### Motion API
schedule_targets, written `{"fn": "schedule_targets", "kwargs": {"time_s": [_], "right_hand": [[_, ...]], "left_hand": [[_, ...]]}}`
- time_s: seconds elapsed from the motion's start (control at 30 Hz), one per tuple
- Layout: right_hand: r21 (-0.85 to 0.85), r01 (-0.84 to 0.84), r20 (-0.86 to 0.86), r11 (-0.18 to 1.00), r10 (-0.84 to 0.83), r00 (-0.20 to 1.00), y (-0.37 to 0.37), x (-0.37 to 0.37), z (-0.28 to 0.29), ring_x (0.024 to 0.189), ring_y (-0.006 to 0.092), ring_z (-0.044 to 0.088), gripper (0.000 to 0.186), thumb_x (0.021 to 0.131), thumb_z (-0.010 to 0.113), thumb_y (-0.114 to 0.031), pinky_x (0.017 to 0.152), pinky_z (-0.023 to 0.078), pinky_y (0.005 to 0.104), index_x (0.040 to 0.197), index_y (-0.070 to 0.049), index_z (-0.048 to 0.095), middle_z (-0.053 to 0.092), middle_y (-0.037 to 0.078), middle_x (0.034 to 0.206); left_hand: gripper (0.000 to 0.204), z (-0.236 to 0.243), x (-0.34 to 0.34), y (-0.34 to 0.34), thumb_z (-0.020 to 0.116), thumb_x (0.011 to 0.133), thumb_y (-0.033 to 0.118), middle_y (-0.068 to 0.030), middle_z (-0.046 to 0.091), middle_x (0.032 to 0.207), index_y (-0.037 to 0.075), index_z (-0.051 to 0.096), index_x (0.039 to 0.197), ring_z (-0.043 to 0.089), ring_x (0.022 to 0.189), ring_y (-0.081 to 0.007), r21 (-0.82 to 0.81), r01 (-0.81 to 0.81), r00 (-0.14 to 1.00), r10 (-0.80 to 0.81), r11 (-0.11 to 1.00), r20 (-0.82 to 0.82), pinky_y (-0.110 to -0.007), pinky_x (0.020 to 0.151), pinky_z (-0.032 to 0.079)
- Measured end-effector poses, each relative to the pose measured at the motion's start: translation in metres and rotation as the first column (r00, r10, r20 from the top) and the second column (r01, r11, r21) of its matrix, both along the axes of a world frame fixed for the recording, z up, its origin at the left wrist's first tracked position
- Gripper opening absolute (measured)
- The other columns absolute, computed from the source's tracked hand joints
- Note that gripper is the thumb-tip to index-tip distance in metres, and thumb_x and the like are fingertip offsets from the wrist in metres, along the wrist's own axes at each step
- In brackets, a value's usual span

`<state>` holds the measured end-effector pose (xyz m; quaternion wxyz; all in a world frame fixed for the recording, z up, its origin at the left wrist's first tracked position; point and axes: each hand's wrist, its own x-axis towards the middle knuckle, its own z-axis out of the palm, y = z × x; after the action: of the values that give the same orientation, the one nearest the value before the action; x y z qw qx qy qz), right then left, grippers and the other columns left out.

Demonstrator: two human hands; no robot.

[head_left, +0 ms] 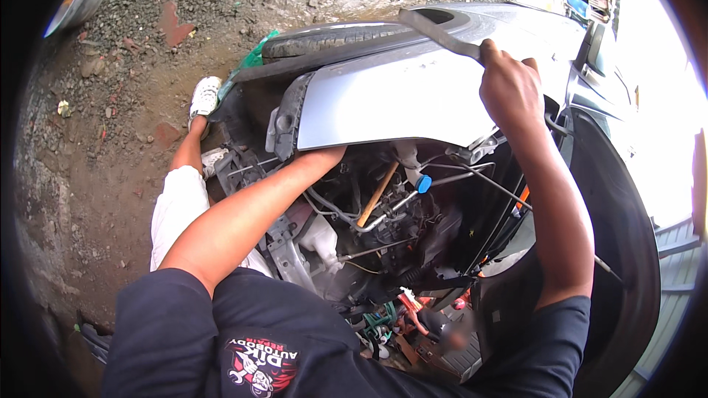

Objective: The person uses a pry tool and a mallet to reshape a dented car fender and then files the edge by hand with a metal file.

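My right hand is closed round one end of a flat, curved metal bar, which looks like a body spoon. It is raised over the silver fender of a car, and the bar's far end points left. My left forearm reaches across the front of the engine bay. From the wrist on, my left hand is under the fender's inner edge, so its fingers are hidden. A wooden handle lies in the engine bay, near a blue cap.
The raised black hood stands on my right. A tire sits beyond the fender, beside green sheeting. A white plastic reservoir is below my left forearm. Another person and a toolbox show low down. Gravel covers the ground.
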<state>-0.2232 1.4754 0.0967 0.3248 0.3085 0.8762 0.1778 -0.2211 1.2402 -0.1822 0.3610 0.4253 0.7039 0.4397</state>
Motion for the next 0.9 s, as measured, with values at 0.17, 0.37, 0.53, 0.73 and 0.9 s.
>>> {"fn": "schedule_targets", "kwargs": {"time_s": [0.17, 0.37, 0.53, 0.73, 0.9], "right_hand": [[-0.112, 0.009, 0.139, 0.994, 0.007, 0.990, 0.008, 0.015, -0.017, 0.083, 0.0382, 0.072, 0.028, 0.096, 0.048, -0.005, 0.092, 0.046, 0.0528, 0.120, -0.006, 0.063, 0.075, 0.018, 0.090], [-0.138, -0.028, -0.007, 0.990, 0.027, 1.000, 0.001, 0.020, -0.014, 0.082, 0.0398, 0.072, 0.025, 0.095, 0.050, -0.004, 0.094, 0.047, 0.0525, 0.117, -0.006, 0.061, 0.075, 0.020, 0.089], [-0.060, -0.037, -0.152, 0.998, 0.027, 0.988, -0.008, 0.007, 0.001, 0.082, 0.0373, 0.073, 0.032, 0.093, 0.050, -0.002, 0.093, 0.047, 0.0477, 0.122, -0.007, 0.064, 0.074, 0.019, 0.090], [-0.016, -0.052, 0.031, 0.999, 0.052, 0.998, 0.000, 0.007, 0.001, 0.082, 0.0375, 0.073, 0.027, 0.093, 0.052, -0.007, 0.095, 0.046, 0.0536, 0.117, -0.009, 0.064, 0.073, 0.014, 0.084], [-0.094, -0.005, 0.101, 0.996, 0.015, 0.995, -0.001, 0.021, -0.016, 0.080, 0.0394, 0.073, 0.018, 0.094, 0.051, -0.005, 0.090, 0.047, 0.0505, 0.108, -0.007, 0.062, 0.075, 0.019, 0.089]], "left_hand": [[0.036, -0.004, -0.003, 0.006, 0.051, 0.106, 0.018, -0.0241, 0.062, 0.134, 0.000, 0.061, 0.135, 0.060, 0.125, -0.0385, -0.010, 0.030, 1.000, -0.030, 0.999, 0.000, -0.049, 0.106, 0.050], [0.036, -0.011, -0.001, 0.003, 0.051, 0.106, 0.018, -0.0242, 0.062, 0.134, 0.000, 0.061, 0.136, 0.060, 0.125, -0.0386, -0.007, 0.060, 0.998, -0.060, 0.998, -0.022, -0.049, 0.106, 0.050], [0.037, -0.010, 0.000, 0.002, 0.051, 0.106, 0.018, -0.0242, 0.062, 0.134, 0.000, 0.060, 0.136, 0.059, 0.125, -0.0387, 0.004, 0.076, 0.996, -0.075, 0.997, -0.056, -0.049, 0.106, 0.050], [0.037, -0.010, -0.001, 0.001, 0.051, 0.106, 0.019, -0.0243, 0.062, 0.135, -0.001, 0.060, 0.136, 0.059, 0.125, -0.0389, 0.003, 0.080, 0.992, -0.079, 0.997, -0.102, -0.049, 0.107, 0.049], [0.038, -0.011, 0.000, 0.004, 0.051, 0.106, 0.019, -0.0244, 0.062, 0.135, -0.001, 0.060, 0.137, 0.059, 0.126, -0.0390, 0.006, 0.093, 0.988, -0.092, 0.996, -0.122, -0.050, 0.107, 0.049]]}}
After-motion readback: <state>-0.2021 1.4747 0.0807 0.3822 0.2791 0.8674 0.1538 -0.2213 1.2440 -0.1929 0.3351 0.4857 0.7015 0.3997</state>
